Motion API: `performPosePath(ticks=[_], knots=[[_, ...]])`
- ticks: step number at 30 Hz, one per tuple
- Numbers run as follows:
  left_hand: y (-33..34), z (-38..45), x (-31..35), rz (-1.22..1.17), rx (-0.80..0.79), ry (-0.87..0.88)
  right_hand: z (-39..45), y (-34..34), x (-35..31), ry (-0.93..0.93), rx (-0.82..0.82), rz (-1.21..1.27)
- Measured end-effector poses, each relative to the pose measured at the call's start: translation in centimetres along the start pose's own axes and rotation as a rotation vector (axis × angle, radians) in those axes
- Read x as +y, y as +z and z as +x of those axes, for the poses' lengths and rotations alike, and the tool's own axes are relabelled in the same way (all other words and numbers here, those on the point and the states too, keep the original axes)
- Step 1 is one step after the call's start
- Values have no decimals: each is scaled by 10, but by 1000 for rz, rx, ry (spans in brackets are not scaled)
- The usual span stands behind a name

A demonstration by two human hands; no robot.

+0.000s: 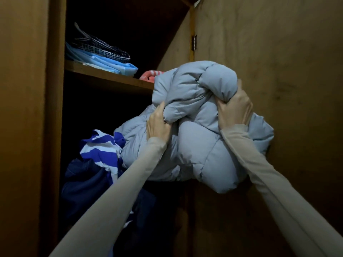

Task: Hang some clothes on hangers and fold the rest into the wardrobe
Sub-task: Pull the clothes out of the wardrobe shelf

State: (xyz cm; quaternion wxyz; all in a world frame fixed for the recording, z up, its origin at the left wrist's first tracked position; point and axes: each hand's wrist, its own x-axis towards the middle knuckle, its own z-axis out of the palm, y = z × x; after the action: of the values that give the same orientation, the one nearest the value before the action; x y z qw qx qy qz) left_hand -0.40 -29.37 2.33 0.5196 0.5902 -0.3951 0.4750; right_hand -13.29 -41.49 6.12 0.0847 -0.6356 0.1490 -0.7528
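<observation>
A bundled light grey puffer jacket [196, 127] fills the middle of the head view, held up at the mouth of the open wooden wardrobe [55, 89]. My left hand [158, 123] grips a fold on the jacket's left side. My right hand [234, 110] grips a bunch of fabric on its right side, fingers curled over the top. The jacket's lower left part lies against a blue and white striped garment [100, 147] in the lower compartment. A dark navy garment [87, 184] lies beneath that one.
The upper shelf [109, 78] carries folded light blue clothes [111, 65] with a dark checked garment [104, 47] on top, and a pink item [149, 75] at its right end. The open wardrobe door [269, 62] stands close on the right. The wardrobe's inside is dark.
</observation>
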Motion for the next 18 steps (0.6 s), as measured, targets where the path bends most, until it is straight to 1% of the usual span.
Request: performPosePath(ticks=[2, 4, 6, 8, 14, 18], knots=[[-9, -9, 20, -20, -3, -15, -5, -31, -10, -62, 8, 22], [-19, -18, 42, -35, -18, -28, -9, -63, -19, -184, 47, -24], [-31, -28, 66, -43, -40, -31, -10, -92, -24, -310, 12, -86], [-45, -43, 94, -76, -62, -24, -11, -120, -25, -388, -24, -157], [-82, -97, 177, -126, -131, -15, -26, -222, -26, -434, -34, -204], [-104, -122, 213, -123, -239, -109, -30, -271, -27, -476, -107, -248]])
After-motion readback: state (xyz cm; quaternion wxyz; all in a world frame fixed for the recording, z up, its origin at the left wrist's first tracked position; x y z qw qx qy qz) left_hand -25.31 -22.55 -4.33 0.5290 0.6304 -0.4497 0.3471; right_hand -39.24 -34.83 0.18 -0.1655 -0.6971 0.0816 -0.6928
